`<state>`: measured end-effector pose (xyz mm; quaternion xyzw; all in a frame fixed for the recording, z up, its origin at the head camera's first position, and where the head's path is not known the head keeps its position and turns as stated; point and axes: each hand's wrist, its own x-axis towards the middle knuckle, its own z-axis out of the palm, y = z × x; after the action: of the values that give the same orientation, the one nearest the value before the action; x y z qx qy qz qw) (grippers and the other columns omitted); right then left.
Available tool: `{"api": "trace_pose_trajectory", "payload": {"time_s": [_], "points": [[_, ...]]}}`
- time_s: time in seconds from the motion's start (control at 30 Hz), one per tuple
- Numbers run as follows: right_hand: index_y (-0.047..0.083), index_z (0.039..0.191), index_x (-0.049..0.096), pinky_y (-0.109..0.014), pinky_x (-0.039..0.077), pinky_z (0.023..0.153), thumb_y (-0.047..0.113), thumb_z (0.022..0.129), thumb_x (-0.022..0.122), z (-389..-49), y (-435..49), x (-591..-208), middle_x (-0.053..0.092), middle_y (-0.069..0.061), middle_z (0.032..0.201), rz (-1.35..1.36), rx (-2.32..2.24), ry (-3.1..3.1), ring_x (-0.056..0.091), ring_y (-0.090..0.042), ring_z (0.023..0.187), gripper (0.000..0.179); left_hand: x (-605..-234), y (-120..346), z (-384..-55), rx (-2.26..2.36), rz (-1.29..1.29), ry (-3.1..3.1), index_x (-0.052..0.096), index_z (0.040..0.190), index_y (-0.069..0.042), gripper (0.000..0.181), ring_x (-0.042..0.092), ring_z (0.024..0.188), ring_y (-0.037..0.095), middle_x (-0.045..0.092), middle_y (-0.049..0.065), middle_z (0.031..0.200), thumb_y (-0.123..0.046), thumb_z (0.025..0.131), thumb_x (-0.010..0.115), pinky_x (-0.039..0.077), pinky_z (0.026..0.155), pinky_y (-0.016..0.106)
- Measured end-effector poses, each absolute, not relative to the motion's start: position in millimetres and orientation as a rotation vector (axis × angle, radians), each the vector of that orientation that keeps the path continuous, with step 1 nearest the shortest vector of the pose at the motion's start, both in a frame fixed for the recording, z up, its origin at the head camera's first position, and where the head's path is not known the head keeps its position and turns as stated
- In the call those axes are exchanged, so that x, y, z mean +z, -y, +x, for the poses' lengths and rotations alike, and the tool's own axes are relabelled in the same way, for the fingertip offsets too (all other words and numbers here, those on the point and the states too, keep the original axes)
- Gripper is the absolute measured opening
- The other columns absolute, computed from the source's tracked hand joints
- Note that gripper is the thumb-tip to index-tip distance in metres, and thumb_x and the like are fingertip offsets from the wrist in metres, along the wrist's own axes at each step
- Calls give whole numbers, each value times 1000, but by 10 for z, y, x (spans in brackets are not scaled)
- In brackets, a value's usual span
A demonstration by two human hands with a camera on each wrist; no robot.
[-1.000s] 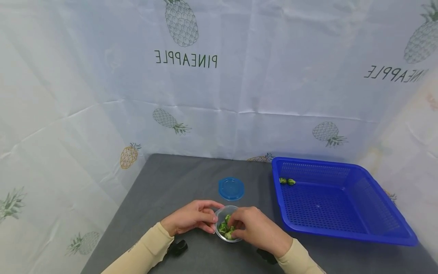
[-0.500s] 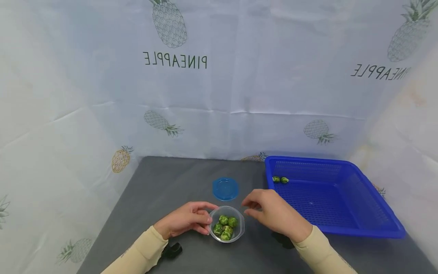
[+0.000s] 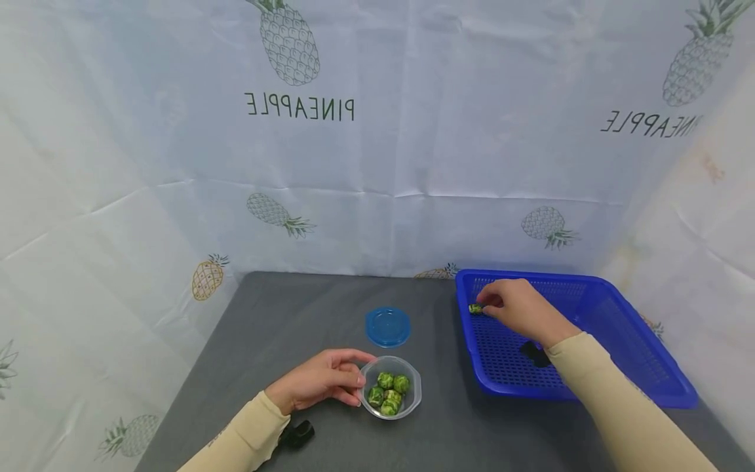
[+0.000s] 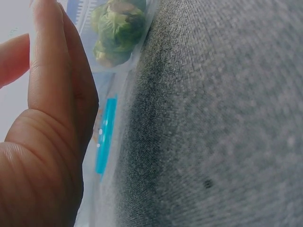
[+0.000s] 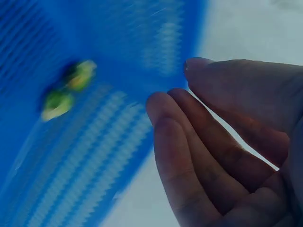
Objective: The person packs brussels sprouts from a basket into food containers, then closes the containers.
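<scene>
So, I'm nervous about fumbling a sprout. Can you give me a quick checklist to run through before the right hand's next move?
1. Right hand empty: ok, its wrist view shows no sprout in it.
2. Basket sprouts in sight: ok, two lie side by side in the blue basket.
3. Sprout gripped: not ok, both lie apart from the fingers in the right wrist view.
4. Left hand at the clear bowl: ok, at its rim; how firmly, cannot tell.
5. Lid off: ok, lying on the table beyond the bowl.
6. Room for two more: probably ok, bare space shows beside the five bowl sprouts.
</scene>
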<state>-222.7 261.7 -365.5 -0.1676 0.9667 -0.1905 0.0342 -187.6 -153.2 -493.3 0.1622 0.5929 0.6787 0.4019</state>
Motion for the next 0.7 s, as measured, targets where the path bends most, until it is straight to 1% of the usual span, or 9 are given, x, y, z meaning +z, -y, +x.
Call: {"api": "trace_pose_trajectory", "payload": {"time_s": [0.13, 0.23, 0.5, 0.7], "points": [[2, 120, 79, -51, 64, 90, 4, 100, 72, -2435, -2746, -3799, 79, -15, 114, -472, -529, -2938, 75, -31, 105, 21, -4934, 1551, -1872, 1720, 401, -1500, 49, 160, -3, 60, 77, 86, 12, 74, 3, 102, -12, 104, 71, 69, 85, 32], [-2, 121, 78, -53, 64, 91, 3, 100, 72, -2553, -2794, -3910, 78, -19, 116, -461, -500, -2911, 74, -35, 107, 23, -4930, 1559, -1865, 1724, 396, -1499, 49, 159, -3, 60, 77, 86, 12, 74, 4, 102, -12, 104, 71, 69, 84, 32], [-4, 114, 79, -54, 64, 86, 3, 95, 77, -2740, -2857, -4117, 79, -21, 109, -517, -393, -2948, 76, -37, 100, 20, -4921, 1544, -1864, 1721, 400, -1486, 49, 159, -3, 60, 77, 86, 12, 74, 4, 103, -12, 104, 71, 69, 86, 33], [-3, 113, 80, -55, 65, 86, 5, 94, 79, -2802, -2896, -4217, 80, -21, 109, -489, -367, -2943, 77, -39, 101, 20, -4912, 1540, -1874, 1722, 403, -1474, 49, 160, -3, 60, 77, 86, 12, 74, 4, 103, -12, 104, 70, 69, 85, 32]]}}
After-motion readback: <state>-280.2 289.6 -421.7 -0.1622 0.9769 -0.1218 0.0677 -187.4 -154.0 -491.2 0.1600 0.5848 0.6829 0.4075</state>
